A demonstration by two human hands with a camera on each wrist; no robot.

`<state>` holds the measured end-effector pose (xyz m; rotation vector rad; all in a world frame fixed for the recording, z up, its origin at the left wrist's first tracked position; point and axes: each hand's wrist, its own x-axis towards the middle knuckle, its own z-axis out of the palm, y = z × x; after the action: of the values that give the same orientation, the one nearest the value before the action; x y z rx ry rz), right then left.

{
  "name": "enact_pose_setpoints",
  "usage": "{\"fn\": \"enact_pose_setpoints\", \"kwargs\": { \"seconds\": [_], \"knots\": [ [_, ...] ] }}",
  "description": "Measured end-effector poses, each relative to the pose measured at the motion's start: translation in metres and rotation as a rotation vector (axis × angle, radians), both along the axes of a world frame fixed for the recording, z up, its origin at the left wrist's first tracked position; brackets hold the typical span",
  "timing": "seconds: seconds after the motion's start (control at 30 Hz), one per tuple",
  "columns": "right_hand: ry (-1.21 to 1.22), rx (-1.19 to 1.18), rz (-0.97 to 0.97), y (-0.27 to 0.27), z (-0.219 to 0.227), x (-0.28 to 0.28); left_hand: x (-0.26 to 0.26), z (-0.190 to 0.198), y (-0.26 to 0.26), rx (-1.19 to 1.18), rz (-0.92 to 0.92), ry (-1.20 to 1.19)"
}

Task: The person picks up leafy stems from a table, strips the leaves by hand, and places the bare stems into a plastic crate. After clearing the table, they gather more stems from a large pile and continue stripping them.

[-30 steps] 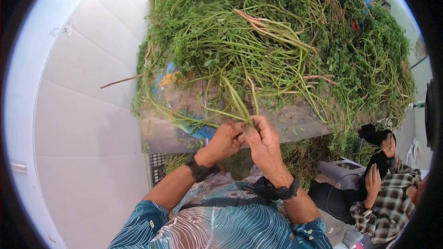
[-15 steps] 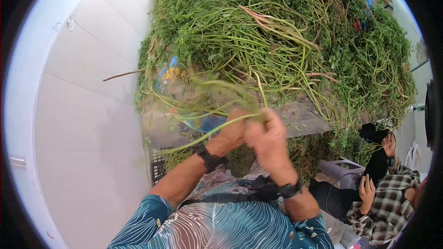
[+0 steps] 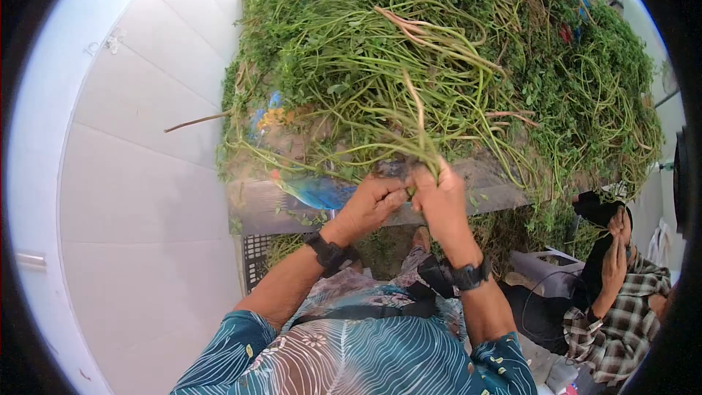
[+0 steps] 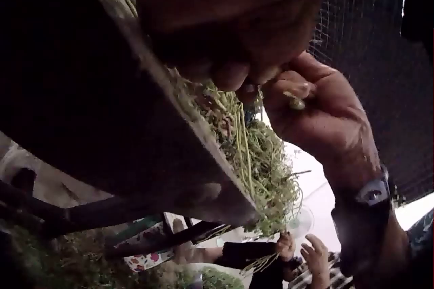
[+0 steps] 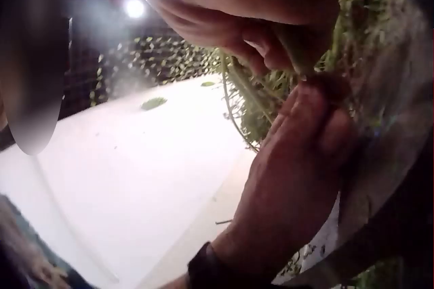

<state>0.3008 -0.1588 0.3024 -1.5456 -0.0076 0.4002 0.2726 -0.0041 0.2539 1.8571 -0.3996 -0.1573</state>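
My right hand (image 3: 443,205) grips a small bunch of green plant stems (image 3: 411,148) over the near edge of the table (image 3: 490,194). Cut stem ends (image 4: 296,103) poke out of that fist in the left wrist view. Close beside it, my left hand (image 3: 369,208) has its fingers curled, with thumb and fingertips pinching at the bunch's lower end; the right wrist view shows these fingertips right at a stem. One thick pale stem (image 3: 415,99) rises above the right hand. Beyond both hands lies a big heap of leafy stems (image 3: 351,36).
A blue printed sheet (image 3: 316,192) lies on the table at the left. Below it stands a black plastic crate (image 3: 254,260). At the right sits another person in a checked shirt (image 3: 621,329), near a pale purple stool (image 3: 545,271). A white wall (image 3: 139,197) runs along the left.
Both hands have shifted a little right. The held stems swung left in a blur and now point up and left toward the heap. The seated person's hands have come together.
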Motion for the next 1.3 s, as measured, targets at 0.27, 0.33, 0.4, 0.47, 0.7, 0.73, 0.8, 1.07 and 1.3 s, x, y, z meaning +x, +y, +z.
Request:
{"fn": "enact_pose_setpoints", "kwargs": {
  "seconds": [0.27, 0.33, 0.4, 0.47, 0.7, 0.73, 0.8, 1.07, 1.3],
  "knots": [
    [-0.366, -0.316, -0.102, -0.012, 0.067, 0.028, 0.0, -0.003, -0.013, 0.179, 0.138, -0.294],
    [-0.472, -0.4, -0.16, -0.031, 0.057, 0.06, -0.001, -0.002, -0.012, 0.151, 0.1, -0.253],
    [-0.386, -0.356, -0.193, -0.045, 0.056, 0.069, 0.0, -0.001, -0.01, 0.142, 0.074, -0.222],
    [-0.279, -0.29, -0.17, -0.059, 0.059, 0.077, -0.001, 0.0, -0.009, 0.148, 0.062, -0.197],
    [-0.325, 0.546, -0.148, -0.063, 0.108, 0.072, -0.005, -0.003, -0.007, 0.245, 0.047, -0.38],
    [-0.377, 0.599, -0.133, -0.057, 0.116, 0.07, -0.006, -0.003, -0.006, 0.242, 0.049, -0.373],
    [-0.487, 0.705, -0.099, -0.046, 0.132, 0.068, -0.008, -0.005, -0.007, 0.257, 0.064, -0.379],
    [-0.603, 0.814, 0.061, -0.027, 0.181, 0.068, -0.011, -0.008, -0.008, 0.194, 0.111, -0.434],
    [-0.646, -0.273, 0.43, 0.046, 0.064, 0.034, -0.019, -0.009, -0.028, 0.431, 0.003, -0.445]
  ]
}}
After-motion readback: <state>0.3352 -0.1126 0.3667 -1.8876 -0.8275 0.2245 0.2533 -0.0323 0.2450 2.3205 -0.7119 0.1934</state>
